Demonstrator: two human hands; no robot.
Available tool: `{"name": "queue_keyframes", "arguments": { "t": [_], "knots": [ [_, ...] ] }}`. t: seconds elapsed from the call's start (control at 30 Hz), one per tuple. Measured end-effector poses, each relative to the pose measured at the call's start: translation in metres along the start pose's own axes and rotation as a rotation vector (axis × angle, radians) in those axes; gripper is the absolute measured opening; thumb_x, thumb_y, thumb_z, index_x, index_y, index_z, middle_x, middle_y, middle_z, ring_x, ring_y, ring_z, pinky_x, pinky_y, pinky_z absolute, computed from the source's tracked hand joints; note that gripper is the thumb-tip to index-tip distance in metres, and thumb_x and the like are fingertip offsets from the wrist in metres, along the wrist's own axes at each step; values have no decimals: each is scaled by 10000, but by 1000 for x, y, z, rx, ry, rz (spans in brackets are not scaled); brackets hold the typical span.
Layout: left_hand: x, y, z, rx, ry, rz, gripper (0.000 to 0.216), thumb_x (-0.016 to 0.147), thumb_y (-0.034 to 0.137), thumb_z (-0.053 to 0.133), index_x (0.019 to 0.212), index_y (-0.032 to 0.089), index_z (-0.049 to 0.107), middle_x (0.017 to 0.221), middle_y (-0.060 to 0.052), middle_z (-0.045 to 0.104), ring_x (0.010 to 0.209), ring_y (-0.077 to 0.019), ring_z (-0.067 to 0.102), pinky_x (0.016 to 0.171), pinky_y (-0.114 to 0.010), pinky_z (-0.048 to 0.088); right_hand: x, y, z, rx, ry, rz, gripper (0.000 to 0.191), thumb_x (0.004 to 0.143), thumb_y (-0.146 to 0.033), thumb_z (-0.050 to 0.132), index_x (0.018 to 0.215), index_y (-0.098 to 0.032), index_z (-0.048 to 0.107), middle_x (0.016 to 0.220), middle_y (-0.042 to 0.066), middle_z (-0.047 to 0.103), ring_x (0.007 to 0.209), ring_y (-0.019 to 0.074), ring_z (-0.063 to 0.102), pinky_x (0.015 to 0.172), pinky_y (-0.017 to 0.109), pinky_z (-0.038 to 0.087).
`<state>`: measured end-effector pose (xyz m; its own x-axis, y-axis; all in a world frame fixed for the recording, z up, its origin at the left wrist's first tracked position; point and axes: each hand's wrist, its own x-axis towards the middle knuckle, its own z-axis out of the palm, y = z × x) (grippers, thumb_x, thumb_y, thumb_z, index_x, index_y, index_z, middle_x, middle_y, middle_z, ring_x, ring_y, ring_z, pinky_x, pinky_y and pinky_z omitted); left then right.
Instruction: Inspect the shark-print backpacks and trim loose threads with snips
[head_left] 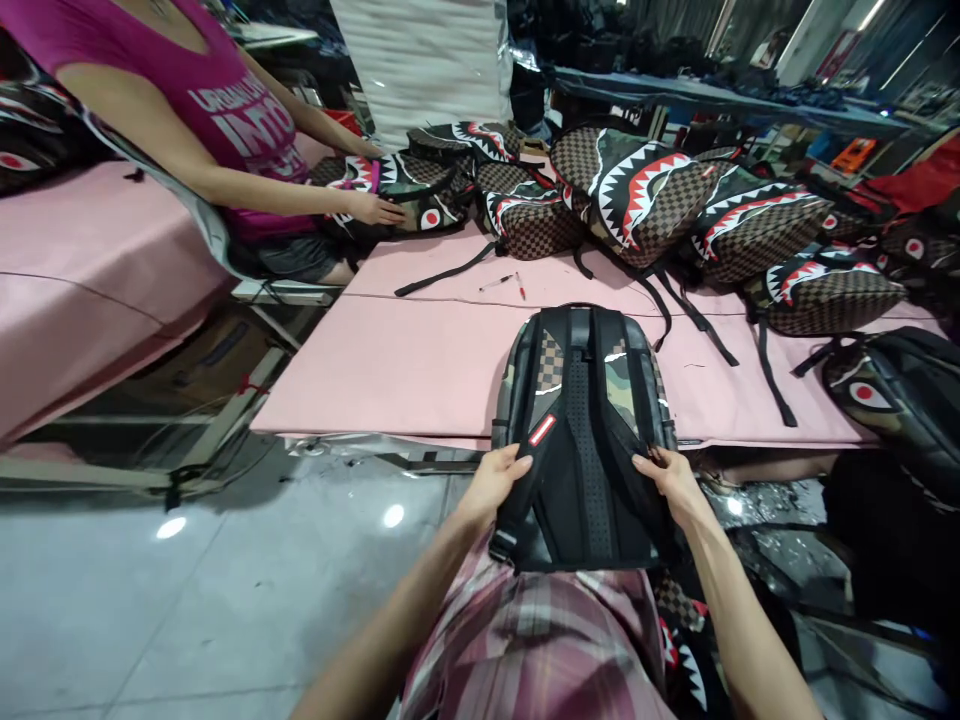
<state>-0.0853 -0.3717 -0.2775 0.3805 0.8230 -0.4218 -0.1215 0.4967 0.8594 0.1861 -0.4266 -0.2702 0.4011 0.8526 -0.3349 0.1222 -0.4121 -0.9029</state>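
Observation:
A black backpack (589, 430) with camouflage and checkered patches lies with its strap side up, partly on the pink table (390, 370) and partly over my lap. My left hand (495, 480) grips its left edge by the shoulder strap, thumb on top, near a small red label (541, 430). On the opposite edge, my right hand (667, 478) pinches the right strap and side. The fingers of both hands are partly hidden under the bag. The backpack's front faces down, out of sight.
Several shark-mouth backpacks (645, 195) line the table's far side, their straps trailing forward. Two pens (517, 285) lie nearby. At the far left, a co-worker in a pink shirt (225, 110) handles another backpack (427, 195). A dark backpack (900, 400) sits at the right.

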Motion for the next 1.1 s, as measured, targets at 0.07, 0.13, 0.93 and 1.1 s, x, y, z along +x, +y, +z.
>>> {"name": "queue_keyframes", "arguments": {
  "t": [0.07,0.13,0.93,1.1],
  "knots": [
    [-5,7,-11,-141,-45,-87,414,608,332,743,928,91,640,755,-71,676,624,-155,613,606,-261,495,-3,4,-7,216,-34,57,405,491,-448,777,759,-167,663,743,31,660,708,183,589,637,282,449],
    [-12,16,-30,-218,-40,-102,453,578,326,772,942,88,643,707,-63,672,574,-147,602,559,-246,488,-8,5,-14,328,-39,80,407,454,-398,812,764,-178,667,724,8,647,667,145,564,611,252,436],
    [-57,89,-82,-26,115,82,549,609,411,732,1060,118,624,781,-84,678,541,-131,577,468,-199,418,-16,-6,-9,302,-159,169,431,544,-383,777,925,-207,676,873,46,691,753,200,624,672,310,474],
    [-53,13,-36,-68,-37,-190,438,644,508,656,819,110,608,658,-49,637,585,-147,595,534,-226,435,-8,9,15,199,-188,229,463,521,-383,795,905,-166,654,692,-4,628,472,84,450,401,195,277]
  ]
}}
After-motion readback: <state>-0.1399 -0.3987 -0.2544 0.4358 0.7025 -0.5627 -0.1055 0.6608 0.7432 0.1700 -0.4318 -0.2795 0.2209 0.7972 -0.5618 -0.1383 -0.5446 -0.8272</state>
